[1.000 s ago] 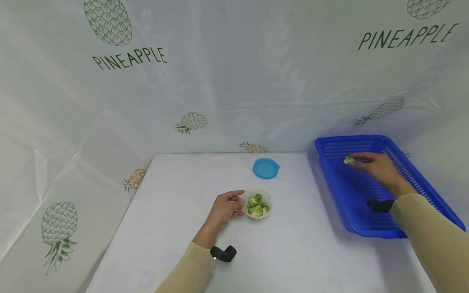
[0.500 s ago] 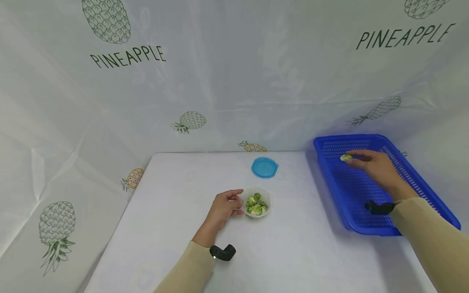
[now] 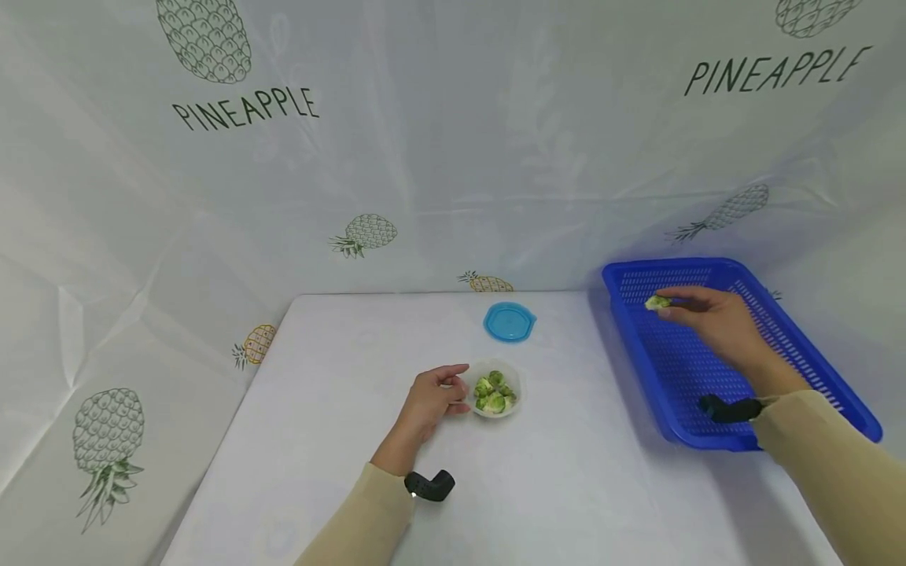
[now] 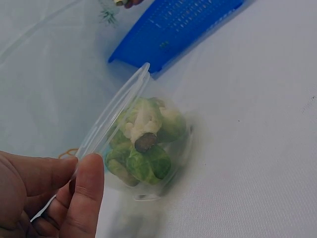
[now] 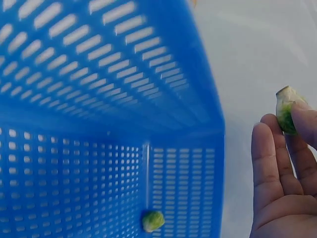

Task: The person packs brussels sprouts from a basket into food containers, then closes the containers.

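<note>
My left hand [image 3: 430, 399] pinches the rim of a small clear plastic tub [image 4: 116, 116] between thumb and fingers. Inside the tub sit several Brussels sprouts [image 4: 148, 163], pale cut stem visible on one. Over at the right, my right hand [image 3: 722, 324] holds a single Brussels sprout [image 5: 285, 111] between thumb and fingertips, raised above the blue plastic basket [image 3: 640, 346]. Another Brussels sprout [image 5: 153, 221] lies in the basket, seen in the right wrist view; in the head view it does not show, and the right hand and forearm cover part of the basket.
A round blue lid [image 3: 510, 322] with a tab lies on the white table [image 3: 340, 354] behind the tub. The slotted basket takes up the table's right side. A pineapple-printed white sheet [image 3: 453, 157] hangs behind and along the sides.
My right hand has moved slightly left and up with the Brussels sprout, toward the basket's left wall. The left hand stays at the tub. The head view has shifted a little.
</note>
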{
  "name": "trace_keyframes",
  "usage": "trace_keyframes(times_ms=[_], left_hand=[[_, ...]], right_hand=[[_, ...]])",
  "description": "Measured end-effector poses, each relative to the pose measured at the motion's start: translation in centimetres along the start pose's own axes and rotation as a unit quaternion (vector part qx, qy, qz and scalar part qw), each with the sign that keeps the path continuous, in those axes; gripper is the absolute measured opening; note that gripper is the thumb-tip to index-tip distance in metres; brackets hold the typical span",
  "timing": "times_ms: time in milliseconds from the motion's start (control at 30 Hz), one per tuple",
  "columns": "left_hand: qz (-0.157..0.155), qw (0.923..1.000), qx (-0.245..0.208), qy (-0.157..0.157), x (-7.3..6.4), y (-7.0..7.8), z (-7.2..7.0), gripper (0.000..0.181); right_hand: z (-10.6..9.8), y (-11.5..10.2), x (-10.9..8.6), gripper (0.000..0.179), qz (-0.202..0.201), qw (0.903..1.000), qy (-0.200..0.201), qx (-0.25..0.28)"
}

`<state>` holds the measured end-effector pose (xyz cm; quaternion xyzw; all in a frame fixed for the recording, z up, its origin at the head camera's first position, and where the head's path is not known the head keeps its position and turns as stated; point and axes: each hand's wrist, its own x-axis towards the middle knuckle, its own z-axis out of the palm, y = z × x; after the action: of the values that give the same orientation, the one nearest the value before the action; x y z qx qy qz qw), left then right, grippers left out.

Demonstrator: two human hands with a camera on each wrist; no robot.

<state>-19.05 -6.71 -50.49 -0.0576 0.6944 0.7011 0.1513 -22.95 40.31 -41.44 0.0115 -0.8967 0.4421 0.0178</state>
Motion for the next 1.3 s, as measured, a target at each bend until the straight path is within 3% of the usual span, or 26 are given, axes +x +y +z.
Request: trace_keyframes(times_ms=[633, 967, 1300], left_hand=[[-0.008, 0.9999, 0.008, 0.008, 0.1, 0.3, 0.1, 0.043], [-0.008, 0.9999, 0.003, 0.005, 0.0, 0.2, 0.0, 0.043], [-0.010, 0.9999, 0.006, 0.005, 0.2, 0.0, -0.1, 0.042]], right_hand=[[2.3, -3.2, -1.7, 0.043, -0.042, 0.9980, 0.011, 0.045], [4.8, -4.3, -2.4, 0.038, -0.091, 0.9888, -0.001, 0.119], [7.6, -5.0, -2.8, 0.034, -0.105, 0.9807, -0.004, 0.165]])
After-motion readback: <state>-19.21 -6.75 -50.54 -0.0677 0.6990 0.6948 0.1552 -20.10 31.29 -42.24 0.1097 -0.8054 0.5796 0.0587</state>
